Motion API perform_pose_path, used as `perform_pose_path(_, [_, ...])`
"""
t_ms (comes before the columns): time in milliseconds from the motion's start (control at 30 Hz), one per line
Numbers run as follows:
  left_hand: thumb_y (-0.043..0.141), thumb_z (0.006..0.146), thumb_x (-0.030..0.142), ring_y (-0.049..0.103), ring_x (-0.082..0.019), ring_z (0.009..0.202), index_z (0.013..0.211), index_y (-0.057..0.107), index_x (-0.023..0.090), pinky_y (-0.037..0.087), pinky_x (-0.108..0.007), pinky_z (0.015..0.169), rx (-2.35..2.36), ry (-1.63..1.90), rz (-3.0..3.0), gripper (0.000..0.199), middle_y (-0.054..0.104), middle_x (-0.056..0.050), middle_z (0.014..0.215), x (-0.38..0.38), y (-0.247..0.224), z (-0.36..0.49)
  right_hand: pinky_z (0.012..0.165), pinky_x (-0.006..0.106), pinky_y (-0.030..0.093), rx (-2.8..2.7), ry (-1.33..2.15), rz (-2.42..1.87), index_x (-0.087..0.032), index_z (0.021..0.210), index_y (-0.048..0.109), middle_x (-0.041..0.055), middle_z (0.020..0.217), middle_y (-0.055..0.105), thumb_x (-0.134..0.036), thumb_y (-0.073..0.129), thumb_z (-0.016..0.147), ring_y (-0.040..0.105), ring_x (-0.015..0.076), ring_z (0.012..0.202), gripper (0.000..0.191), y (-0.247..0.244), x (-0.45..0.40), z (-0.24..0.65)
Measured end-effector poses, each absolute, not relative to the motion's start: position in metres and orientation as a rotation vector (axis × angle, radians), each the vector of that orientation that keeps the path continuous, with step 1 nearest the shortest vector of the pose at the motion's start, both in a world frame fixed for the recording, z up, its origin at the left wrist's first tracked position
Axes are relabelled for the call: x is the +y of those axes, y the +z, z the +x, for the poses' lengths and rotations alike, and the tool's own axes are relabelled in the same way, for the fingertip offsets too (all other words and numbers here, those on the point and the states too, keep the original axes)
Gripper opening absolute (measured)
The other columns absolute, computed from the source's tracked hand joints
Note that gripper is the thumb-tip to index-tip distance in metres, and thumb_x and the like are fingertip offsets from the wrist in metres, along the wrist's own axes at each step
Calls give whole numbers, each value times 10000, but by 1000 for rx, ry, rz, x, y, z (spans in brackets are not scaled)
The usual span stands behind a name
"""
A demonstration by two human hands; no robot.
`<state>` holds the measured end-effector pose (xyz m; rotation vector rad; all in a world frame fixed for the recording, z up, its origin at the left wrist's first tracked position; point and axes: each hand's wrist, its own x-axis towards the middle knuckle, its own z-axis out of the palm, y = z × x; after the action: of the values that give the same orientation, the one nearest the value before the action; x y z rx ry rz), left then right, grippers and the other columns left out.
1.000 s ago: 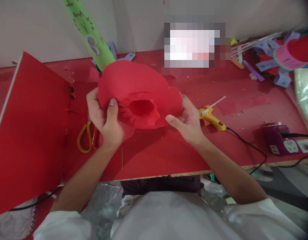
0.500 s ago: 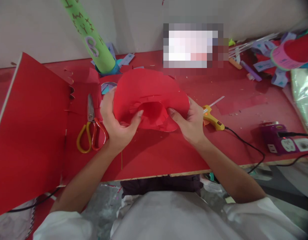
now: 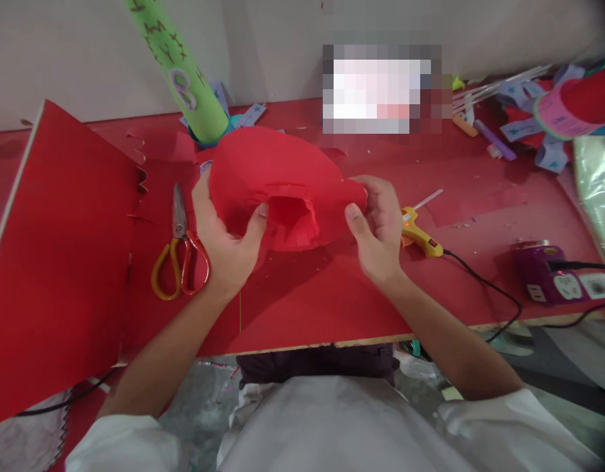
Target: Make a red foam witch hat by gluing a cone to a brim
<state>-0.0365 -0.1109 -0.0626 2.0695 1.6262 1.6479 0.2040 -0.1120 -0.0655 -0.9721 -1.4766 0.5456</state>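
Between my two hands is a round red paper piece (image 3: 277,157), curved and tilted over the table, with a hole in it edged by folded paper tabs. My left hand (image 3: 231,239) grips its left side, the thumb at the edge of the hole. At the right rim, my right hand (image 3: 378,229) pinches the paper between thumb and fingers. The far fingers of my left hand are partly hidden behind the paper. Scissors (image 3: 181,242) with yellow and red handles lie beside my left hand. Just right of my right hand is a yellow glue gun (image 3: 419,233) with a glue stick in it.
A green paper tube (image 3: 184,78) with lettering stands at the back. Left is an upright red board (image 3: 61,262). A purple power box (image 3: 548,272) with cables sits at right, near a pink-banded paper piece (image 3: 562,111). The table's front edge (image 3: 292,349) runs before me.
The paper piece has tilted and bent, its right side drawn out lower toward the right. My right thumb has moved from near the hole to the outer rim; my left hand shifted slightly left.
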Motion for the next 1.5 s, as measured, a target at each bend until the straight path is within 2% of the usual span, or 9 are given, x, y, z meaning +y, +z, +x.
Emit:
perform_pose_path(200, [739,941,471,590,-341,1447,1504,451,290,434,-551,1284,1683,1646,2047,658,606,-120,1447,-119,-60,-32,734,399,620,-1401,73,-983,-323,1282,625,60,1100,598,-498,636,1043,660,225,918,297,-62,-117,207])
perform_pose_path(300, [745,942,442,633,-333,1401,1507,440,276,453,-535,1271,1680,1631,2086,663,633,-126,1426,-122,-63,-29,951,546,638,-1567,81,-949,-357,1462,511,117,1374,567,-706,651,972,634,356,1278,617,-63,-119,205])
perform_pose_path(367, [746,950,427,671,-318,1354,1508,434,279,475,-517,1256,1638,1619,2125,657,649,-122,1411,-123,-66,-28,1182,679,498,-1668,152,-921,-381,1585,391,118,1608,444,-771,675,927,454,425,1543,816,-64,-119,202])
perform_pose_path(467, [749,958,449,693,-303,1330,1520,421,298,517,-493,1221,1544,1608,2164,668,653,-114,1418,-123,-71,-27,1306,726,317,-1699,239,-908,-379,1673,256,112,1740,322,-747,700,926,297,434,1659,944,-67,-114,201])
perform_pose_path(533, [732,969,487,687,-300,1346,1524,414,296,528,-487,1212,1511,1574,2168,667,649,-118,1434,-123,-73,-26,1300,695,358,-1678,286,-908,-349,1694,210,139,1742,326,-705,719,930,340,416,1645,984,-70,-110,203])
perform_pose_path(700, [683,971,593,673,-309,1355,1425,502,265,510,-520,1228,1525,1519,2118,589,678,-109,1377,-122,-64,-21,1128,581,587,-1622,526,-1009,-307,1455,562,90,1429,680,-556,750,959,690,318,1312,586,-71,-107,209])
perform_pose_path(833, [686,968,583,668,-314,1346,1402,527,287,522,-543,1208,1545,1471,2057,548,677,-104,1386,-120,-58,-18,888,452,682,-1518,657,-1099,-266,1113,713,34,1032,795,-410,807,931,779,247,959,251,-65,-112,207])
perform_pose_path(1300, [619,979,703,690,-312,1300,1419,498,276,568,-526,1146,1528,1442,2033,626,675,-113,1370,-114,-61,-19,745,404,637,-1459,602,-1093,-270,940,720,4,877,750,-382,826,898,718,216,799,160,-63,-108,210])
perform_pose_path(1500, [596,1004,550,636,-313,1319,1546,496,440,634,-548,1051,1179,1992,2383,561,621,-43,1463,-121,-23,-31,781,406,627,-1519,531,-1112,-260,969,712,12,910,758,-350,803,910,729,219,836,140,-65,-111,209])
